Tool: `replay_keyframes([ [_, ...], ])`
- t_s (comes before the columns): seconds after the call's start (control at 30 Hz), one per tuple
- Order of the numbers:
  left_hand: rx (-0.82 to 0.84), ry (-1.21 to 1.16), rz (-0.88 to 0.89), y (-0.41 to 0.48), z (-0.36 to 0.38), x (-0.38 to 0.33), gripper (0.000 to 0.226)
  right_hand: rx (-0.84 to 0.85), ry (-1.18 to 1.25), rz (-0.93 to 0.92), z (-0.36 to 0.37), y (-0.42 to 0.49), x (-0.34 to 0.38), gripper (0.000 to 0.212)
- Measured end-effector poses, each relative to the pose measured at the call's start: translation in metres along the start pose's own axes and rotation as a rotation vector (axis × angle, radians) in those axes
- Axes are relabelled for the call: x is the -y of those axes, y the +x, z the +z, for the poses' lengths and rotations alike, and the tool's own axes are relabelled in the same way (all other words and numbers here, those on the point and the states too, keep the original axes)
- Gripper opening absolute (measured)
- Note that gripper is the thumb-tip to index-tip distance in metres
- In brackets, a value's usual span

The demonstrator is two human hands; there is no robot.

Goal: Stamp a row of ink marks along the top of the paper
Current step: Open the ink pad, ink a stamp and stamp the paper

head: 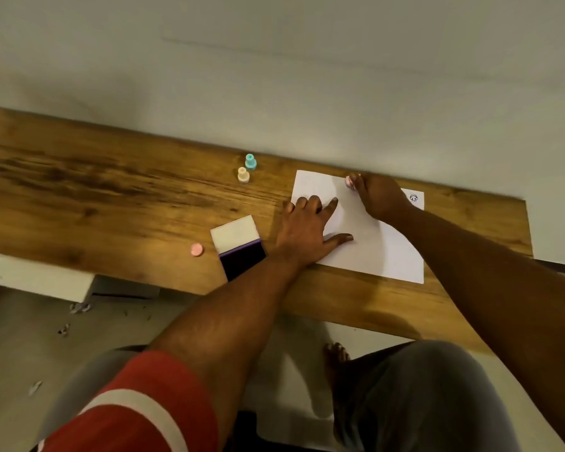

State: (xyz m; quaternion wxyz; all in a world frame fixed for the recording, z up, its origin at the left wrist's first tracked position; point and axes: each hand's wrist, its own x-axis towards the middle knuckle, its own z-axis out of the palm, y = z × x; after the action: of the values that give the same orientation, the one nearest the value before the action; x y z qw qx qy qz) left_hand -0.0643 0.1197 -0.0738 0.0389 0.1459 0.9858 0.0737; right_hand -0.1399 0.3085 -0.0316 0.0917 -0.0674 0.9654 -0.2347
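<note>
A white sheet of paper (375, 243) lies on the wooden table (111, 197), right of centre. My left hand (307, 226) rests flat on the sheet's left part, fingers spread. At the paper's top edge, my right hand (379, 195) grips a small pink stamp (350, 182) that points down at the sheet. One round dark ink mark (413, 197) shows at the top right corner. An open ink pad (240, 252), white lid up and dark purple pad below, sits just left of my left wrist.
A teal stamp (250, 161) and a cream stamp (243, 174) stand upright behind the ink pad. A pink cap (196, 249) lies left of the pad. The wall runs right behind the table's far edge. My knees and a foot are under the table's near edge.
</note>
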Motion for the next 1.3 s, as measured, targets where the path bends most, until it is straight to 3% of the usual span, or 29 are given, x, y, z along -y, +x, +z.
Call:
replay_keyframes([
  [0.1, -0.015, -0.003, -0.005, 0.001, 0.007, 0.003, 0.092, 0.008, -0.066, 0.027, 0.007, 0.016, -0.002, 0.054],
  [0.7, -0.027, -0.020, -0.002, 0.002, 0.012, 0.004, 0.092, 0.031, -0.282, 0.063, 0.017, 0.024, 0.003, 0.054],
  [0.97, -0.012, -0.051, -0.005, 0.003, 0.015, 0.004, 0.092, 0.085, -0.722, 0.069, 0.025, 0.025, 0.041, 0.037],
  [1.17, -0.033, -0.019, -0.001, 0.001, 0.016, 0.003, 0.090, 0.157, -0.812, 0.104, 0.023, 0.024, 0.049, 0.030],
  [1.3, 0.082, -0.005, -0.009, 0.002, -0.001, -0.003, 0.090, 0.205, -0.737, 0.046, 0.001, 0.022, 0.053, 0.034],
])
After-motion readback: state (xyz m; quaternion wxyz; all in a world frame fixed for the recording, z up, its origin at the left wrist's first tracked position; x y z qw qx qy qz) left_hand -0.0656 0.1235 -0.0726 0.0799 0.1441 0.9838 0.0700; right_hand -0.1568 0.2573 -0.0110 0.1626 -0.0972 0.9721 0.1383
